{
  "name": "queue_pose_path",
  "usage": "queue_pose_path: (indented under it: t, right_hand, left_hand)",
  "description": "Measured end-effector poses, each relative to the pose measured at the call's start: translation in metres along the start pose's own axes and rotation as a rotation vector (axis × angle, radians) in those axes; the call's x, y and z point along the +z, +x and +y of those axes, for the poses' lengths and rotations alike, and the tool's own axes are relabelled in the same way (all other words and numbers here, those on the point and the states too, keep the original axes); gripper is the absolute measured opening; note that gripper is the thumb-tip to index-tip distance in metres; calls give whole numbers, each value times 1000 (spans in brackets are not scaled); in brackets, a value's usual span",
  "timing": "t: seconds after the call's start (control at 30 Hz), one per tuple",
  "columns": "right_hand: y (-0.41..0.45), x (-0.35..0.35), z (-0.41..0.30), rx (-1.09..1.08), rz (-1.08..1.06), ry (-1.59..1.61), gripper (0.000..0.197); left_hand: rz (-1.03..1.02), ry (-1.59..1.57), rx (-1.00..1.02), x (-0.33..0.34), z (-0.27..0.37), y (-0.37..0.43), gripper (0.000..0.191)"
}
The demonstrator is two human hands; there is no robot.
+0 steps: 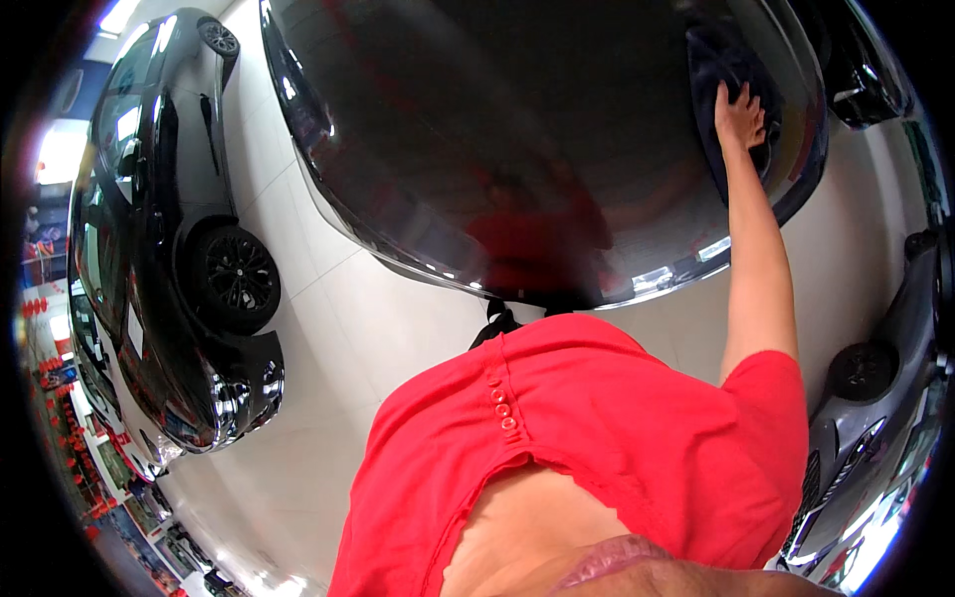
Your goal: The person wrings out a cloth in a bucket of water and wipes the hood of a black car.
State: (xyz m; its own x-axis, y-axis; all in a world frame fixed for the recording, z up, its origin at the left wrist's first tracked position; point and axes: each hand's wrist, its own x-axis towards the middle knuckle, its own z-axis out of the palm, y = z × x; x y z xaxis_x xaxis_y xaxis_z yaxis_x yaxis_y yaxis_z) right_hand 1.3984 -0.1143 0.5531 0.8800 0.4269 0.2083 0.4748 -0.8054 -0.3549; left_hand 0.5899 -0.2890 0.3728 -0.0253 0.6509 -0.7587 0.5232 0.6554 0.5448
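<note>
My right hand [740,119] rests on a dark navy cloth [705,112], palm down with its fingers spread. Under the cloth is the glossy black hood [448,134] of a car, close in front of me. The cloth lies rumpled near the hood's right side, and part of it is hidden beneath my hand and forearm. Out of view is my left hand. The polished hood mirrors my red top and my outstretched arm.
To the left stands a black car [160,186] with a dark spoked wheel [237,276]. A grey car [858,433] is at the right, and another dark car [869,89] at the upper right. Pale floor tiles [328,328] run between the cars.
</note>
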Motion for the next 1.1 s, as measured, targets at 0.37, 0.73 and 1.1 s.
queue_pose_path:
  t: [0.37, 0.73, 1.1]
  right_hand:
    - [-288, 18, -271, -1133, -82, 341, 73]
    - [-251, -30, -198, -1544, -373, 42, 71]
    - [-192, 105, -461, -1069, -25, 150, 62]
  left_hand:
    - [60, 17, 11, -4, -16, -6, 27]
    - [134, -182, -156, 0, -108, -2, 26]
    - [236, -288, -243, 32, -104, -76, 32]
